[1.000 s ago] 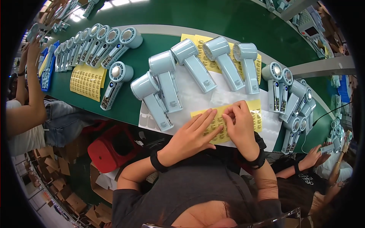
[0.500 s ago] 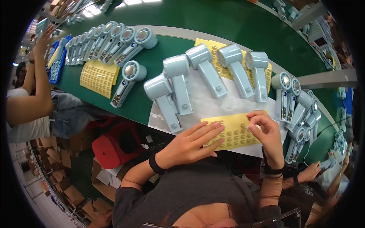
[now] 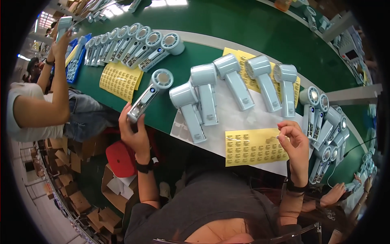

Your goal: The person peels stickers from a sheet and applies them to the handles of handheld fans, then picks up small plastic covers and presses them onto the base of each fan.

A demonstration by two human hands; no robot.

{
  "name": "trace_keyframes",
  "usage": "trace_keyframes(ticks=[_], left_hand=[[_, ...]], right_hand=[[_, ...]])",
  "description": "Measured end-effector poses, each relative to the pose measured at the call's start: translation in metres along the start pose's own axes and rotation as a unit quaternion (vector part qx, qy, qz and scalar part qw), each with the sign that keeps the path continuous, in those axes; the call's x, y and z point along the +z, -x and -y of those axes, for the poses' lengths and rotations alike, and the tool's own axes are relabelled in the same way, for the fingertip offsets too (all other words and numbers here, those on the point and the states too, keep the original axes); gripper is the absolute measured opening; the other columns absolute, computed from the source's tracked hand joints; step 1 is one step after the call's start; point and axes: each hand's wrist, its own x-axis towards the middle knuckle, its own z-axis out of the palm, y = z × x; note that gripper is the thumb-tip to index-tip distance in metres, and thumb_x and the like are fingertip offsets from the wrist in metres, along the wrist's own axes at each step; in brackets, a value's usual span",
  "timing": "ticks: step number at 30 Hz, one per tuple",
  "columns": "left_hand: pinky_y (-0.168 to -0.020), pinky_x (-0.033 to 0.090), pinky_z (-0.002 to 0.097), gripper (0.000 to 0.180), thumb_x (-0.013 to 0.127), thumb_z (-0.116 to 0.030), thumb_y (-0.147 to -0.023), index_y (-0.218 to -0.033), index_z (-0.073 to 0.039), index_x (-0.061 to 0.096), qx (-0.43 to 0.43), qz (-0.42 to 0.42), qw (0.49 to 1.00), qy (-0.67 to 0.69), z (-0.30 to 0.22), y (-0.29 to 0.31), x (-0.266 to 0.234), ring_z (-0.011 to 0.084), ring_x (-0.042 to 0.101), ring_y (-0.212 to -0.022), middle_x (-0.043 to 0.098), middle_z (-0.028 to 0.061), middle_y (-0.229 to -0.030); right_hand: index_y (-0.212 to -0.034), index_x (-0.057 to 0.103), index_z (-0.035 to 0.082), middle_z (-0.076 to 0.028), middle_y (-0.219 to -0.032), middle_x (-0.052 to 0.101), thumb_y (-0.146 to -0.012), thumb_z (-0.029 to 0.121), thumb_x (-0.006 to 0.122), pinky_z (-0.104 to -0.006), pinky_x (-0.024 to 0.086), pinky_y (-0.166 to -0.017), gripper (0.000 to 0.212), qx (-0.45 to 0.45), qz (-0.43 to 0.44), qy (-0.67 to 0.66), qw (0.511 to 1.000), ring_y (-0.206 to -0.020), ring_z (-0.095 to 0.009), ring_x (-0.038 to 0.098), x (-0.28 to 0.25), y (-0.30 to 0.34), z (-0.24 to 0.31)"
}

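Note:
My left hand [image 3: 136, 136] has its thumb and fingers around the lower end of a pale blue handheld fan [image 3: 149, 94], whose round head points away from me and to the right. Over the right edge of a yellow sheet of small printed labels [image 3: 252, 158], my right hand [image 3: 295, 144] is raised in a pinch. Something tiny and pale may be at its fingertips; I cannot make it out. Gaps show in the sheet's upper rows. Beyond it, several similar fans lie with their handles toward me, among them a fan [image 3: 189, 110] at the left of that group.
A row of fans [image 3: 160, 46] and another yellow label sheet [image 3: 120, 79] lie at the left. More fans [image 3: 323, 118] are bunched at the right, near a metal post [image 3: 353, 94]. White backing paper [image 3: 260, 118] covers the green table. A red stool [image 3: 120, 158] stands below; co-workers sit on both sides.
My left hand has left the label sheet and moved left onto the lone fan's handle, which is now slightly turned. My right hand keeps its pinch over the sheet. The whole view has shifted slightly.

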Motion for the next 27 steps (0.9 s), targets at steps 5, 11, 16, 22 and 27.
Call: trace_keyframes(ticks=[5, 11, 16, 22, 27], left_hand=[[-0.101, 0.050, 0.0470, 0.039, 0.063, -0.002, -0.093, -0.130, 0.002, 0.048, 0.187, -0.091, 0.977, 0.048, -0.066, -0.013, -0.012, 0.0435, 0.059, -0.118, 0.058, 0.0283, -0.124], [-0.099, 0.052, 0.0504, 0.036, 0.064, 0.000, -0.084, -0.119, -0.004, 0.057, 0.350, 0.208, 0.897, 0.174, -0.145, 0.014, -0.019, 0.0418, 0.061, -0.115, 0.058, 0.0232, -0.116], [-0.105, 0.049, 0.0474, 0.025, 0.065, 0.000, -0.082, -0.104, -0.011, 0.066, 0.555, 0.281, 0.766, 0.163, -0.160, 0.048, 0.056, 0.0323, 0.062, -0.116, 0.056, 0.0177, -0.115], [-0.104, 0.051, 0.0442, 0.026, 0.073, -0.004, -0.082, -0.105, -0.006, 0.062, 0.523, 0.342, 0.757, 0.192, -0.150, 0.063, 0.082, 0.0346, 0.061, -0.117, 0.055, 0.0184, -0.121], [-0.104, 0.051, 0.0443, 0.041, 0.078, -0.001, -0.078, -0.112, -0.004, 0.054, 0.324, 0.454, 0.769, 0.314, -0.141, 0.070, 0.081, 0.0372, 0.058, -0.123, 0.055, 0.0199, -0.125]], right_hand=[[-0.090, 0.062, 0.000, -0.008, -0.118, 0.057, -0.088, 0.008, 0.068, -0.0286, 0.041, -0.095, 0.010, -0.012, -0.041, -0.027, 0.999, -0.106, -0.015, 0.054, -0.013, 0.013, -0.005], [-0.091, 0.062, -0.001, -0.007, -0.118, 0.057, -0.089, 0.006, 0.068, -0.0280, 0.042, -0.094, 0.009, -0.041, -0.078, -0.058, 0.994, -0.106, -0.015, 0.055, -0.031, 0.032, -0.013], [-0.090, 0.062, -0.001, -0.007, -0.117, 0.057, -0.089, 0.006, 0.068, -0.0278, 0.043, -0.094, 0.009, -0.040, -0.107, -0.070, 0.991, -0.105, -0.014, 0.056, -0.032, 0.048, -0.023], [-0.091, 0.064, -0.002, -0.009, -0.117, 0.058, -0.089, 0.004, 0.069, -0.0261, 0.047, -0.088, 0.008, 0.009, -0.012, -0.045, 0.999, -0.098, -0.012, 0.059, 0.000, 0.049, -0.035], [-0.092, 0.065, -0.003, -0.010, -0.118, 0.059, -0.088, 0.003, 0.071, -0.0258, 0.050, -0.088, 0.009, 0.071, 0.007, -0.116, 0.991, -0.097, -0.012, 0.061, 0.018, 0.046, -0.042]])
